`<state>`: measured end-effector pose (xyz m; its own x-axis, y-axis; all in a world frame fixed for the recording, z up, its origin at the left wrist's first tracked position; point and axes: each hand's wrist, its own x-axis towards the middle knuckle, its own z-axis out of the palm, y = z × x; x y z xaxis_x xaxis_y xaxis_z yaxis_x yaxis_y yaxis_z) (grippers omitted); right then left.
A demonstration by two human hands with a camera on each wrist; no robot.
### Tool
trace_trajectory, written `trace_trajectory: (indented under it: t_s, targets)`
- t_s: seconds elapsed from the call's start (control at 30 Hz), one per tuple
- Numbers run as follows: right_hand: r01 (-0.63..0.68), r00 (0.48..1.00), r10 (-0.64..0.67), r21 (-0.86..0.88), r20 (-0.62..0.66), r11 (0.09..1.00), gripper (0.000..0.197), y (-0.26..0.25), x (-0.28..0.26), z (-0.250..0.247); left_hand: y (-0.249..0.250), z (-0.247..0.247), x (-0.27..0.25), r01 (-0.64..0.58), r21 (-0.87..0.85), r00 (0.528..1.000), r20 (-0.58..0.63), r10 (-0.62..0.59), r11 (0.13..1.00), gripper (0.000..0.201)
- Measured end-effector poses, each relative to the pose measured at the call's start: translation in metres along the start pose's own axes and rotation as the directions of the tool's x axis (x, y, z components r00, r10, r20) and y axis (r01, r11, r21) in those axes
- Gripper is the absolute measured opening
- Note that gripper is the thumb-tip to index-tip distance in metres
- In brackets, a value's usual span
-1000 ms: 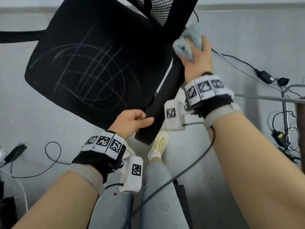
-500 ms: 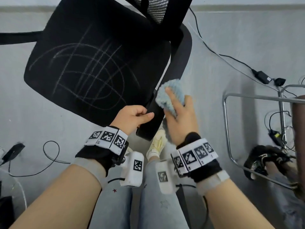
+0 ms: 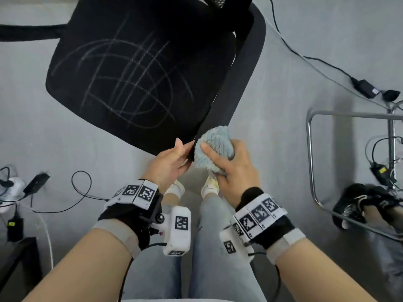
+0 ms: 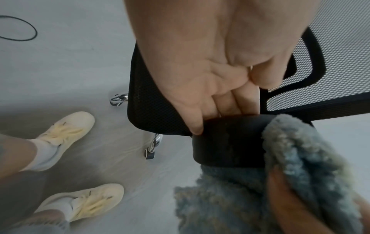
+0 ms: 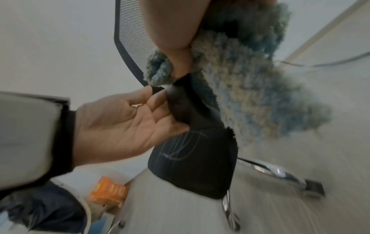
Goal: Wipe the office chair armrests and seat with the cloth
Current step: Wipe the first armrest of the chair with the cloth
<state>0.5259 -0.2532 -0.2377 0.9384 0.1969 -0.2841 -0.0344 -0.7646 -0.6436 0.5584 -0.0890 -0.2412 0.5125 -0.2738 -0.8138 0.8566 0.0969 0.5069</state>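
Observation:
The black office chair seat [image 3: 135, 79], scribbled with chalk lines, fills the upper left of the head view. Its right armrest [image 3: 244, 68] runs down toward me. My left hand [image 3: 185, 153] pinches the armrest's near end between thumb and fingers. My right hand [image 3: 229, 164] grips a fluffy light-blue cloth [image 3: 212, 144], which is wrapped over that same near end. In the left wrist view my fingers [image 4: 220, 102] lie on the armrest [image 4: 226, 142] beside the cloth [image 4: 300, 174]. The right wrist view shows the cloth [image 5: 250, 88] draped over the armrest [image 5: 184, 101].
Cables and a power adapter [image 3: 364, 88] lie on the grey floor to the right. A chrome chair frame [image 3: 309, 153] and another person's black shoe [image 3: 357, 203] are at the right edge. My feet [image 3: 209, 184] stand under the armrest. Chrome base legs with casters [image 4: 152, 150] show below the seat.
My right hand slid the cloth along the armrest from the far end by the backrest down to the near end. My left hand stayed at the armrest's near end.

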Motion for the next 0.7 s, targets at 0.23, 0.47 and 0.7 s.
trace_trajectory:
  t_s: [0.23,0.47,0.7]
  targets:
    - [-0.113,0.981,0.121,0.061,-0.153,0.992,0.05,0.01,0.042,-0.036,0.013,0.029,0.015,0.005,-0.005,1.0,0.017,-0.005,1.0,0.056]
    - [-0.205,0.956,0.222,0.104,-0.194,0.973,0.05,0.021,0.044,-0.053,0.028,0.074,0.02,0.023,-0.014,1.0,-0.001,-0.023,1.0,0.057]
    - [-0.222,0.922,0.256,0.146,-0.29,0.964,0.041,-0.007,0.06,-0.07,0.06,0.031,0.012,-0.073,-0.027,0.997,0.021,0.074,0.997,0.063]
